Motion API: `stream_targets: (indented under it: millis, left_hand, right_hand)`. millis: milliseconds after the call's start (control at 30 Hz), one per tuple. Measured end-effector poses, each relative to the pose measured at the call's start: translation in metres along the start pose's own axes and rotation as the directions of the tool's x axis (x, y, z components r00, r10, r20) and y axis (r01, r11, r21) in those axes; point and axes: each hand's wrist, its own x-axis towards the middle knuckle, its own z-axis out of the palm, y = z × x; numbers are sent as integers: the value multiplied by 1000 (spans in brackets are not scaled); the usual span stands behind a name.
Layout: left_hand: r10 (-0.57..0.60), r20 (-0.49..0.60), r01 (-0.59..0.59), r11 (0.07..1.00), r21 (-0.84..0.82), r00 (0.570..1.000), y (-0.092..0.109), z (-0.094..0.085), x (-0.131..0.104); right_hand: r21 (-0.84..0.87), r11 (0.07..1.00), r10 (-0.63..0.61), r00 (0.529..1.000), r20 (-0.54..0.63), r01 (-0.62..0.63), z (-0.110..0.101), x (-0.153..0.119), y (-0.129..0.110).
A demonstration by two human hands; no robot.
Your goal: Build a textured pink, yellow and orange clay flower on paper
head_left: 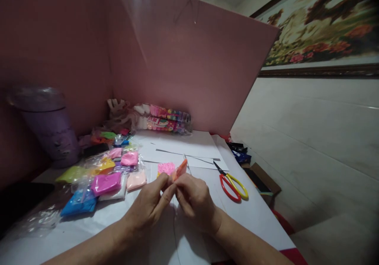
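Both hands meet over the middle of the white tabletop, fingertips almost touching. My left hand is closed in a pinch at the lower left edge of a small orange clay packet. From the other side, my right hand pinches the same packet, hiding its lower part. Just behind the fingers lies a pink piece with a rough, ridged surface, with a bit of yellow at its edge. A thin metal tool shows partly behind the packet. Scissors with one red and one yellow handle lie to the right.
Several coloured clay packets are heaped at the left, near a purple tumbler. Bagged clay sets lie against the pink panel. White paper sheets hold thin dark strips. Right of the table edge stands an open cardboard box.
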Motion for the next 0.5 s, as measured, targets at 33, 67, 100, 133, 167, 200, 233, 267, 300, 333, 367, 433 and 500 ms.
stream_targets:
  millis: [33, 67, 100, 133, 167, 200, 233, 267, 300, 333, 367, 433, 500]
  left_hand:
    - [-2, 1, 2, 1000, 3, 1000, 0, 1, 0]
    - [0, 6, 0, 1000, 13, 1000, -1, 1, 0]
    - [0, 10, 0, 1000, 30, 1000, -1, 0, 0]
    - [1, 13, -2, 999, 52, 1000, -1, 0, 1]
    - [5, 12, -6, 997, 75, 1000, -1, 0, 1]
    - [11, 10, -12, 995, 97, 1000, -1, 0, 2]
    - [14, 8, -15, 993, 117, 1000, -1, 0, 3]
    - [13, 3, -13, 991, 133, 1000, -1, 1, 3]
    - [9, 0, -9, 989, 145, 1000, 0, 1, 4]
    - [3, -8, -2, 988, 157, 1000, 0, 2, 4]
    - [-2, -19, 5, 986, 169, 1000, 1, 3, 4]
    - [-11, -39, 18, 983, 184, 999, 3, 4, 4]
    - [-9, -56, 20, 982, 187, 998, 5, 4, 3]
  right_hand:
    - [-13, 1000, 9, 1000, 3, -9, 0, 0, 1]
    - [-27, 999, 18, 1000, 13, -18, 1, -1, 1]
    - [-44, 999, 26, 999, 22, -25, 1, -1, 2]
    - [-65, 997, 33, 999, 30, -31, 2, -2, 2]
    - [-93, 995, 37, 999, 33, -34, 3, -2, 2]
    - [-129, 991, 40, 999, 33, -36, 4, -3, 1]
    - [-171, 985, 39, 999, 30, -34, 6, -3, 0]
    - [-215, 976, 30, 999, 25, -24, 8, -4, -1]
    - [-262, 965, 19, 1000, 19, -14, 10, -4, -2]
    - [-307, 952, 9, 1000, 10, -6, 12, -4, -4]
    - [-343, 939, 1, 1000, 1, -1, 14, -5, -5]
    - [-383, 924, 4, 1000, -19, -11, 16, -5, -8]
    - [-379, 925, 18, 999, -32, -29, 16, -4, -8]
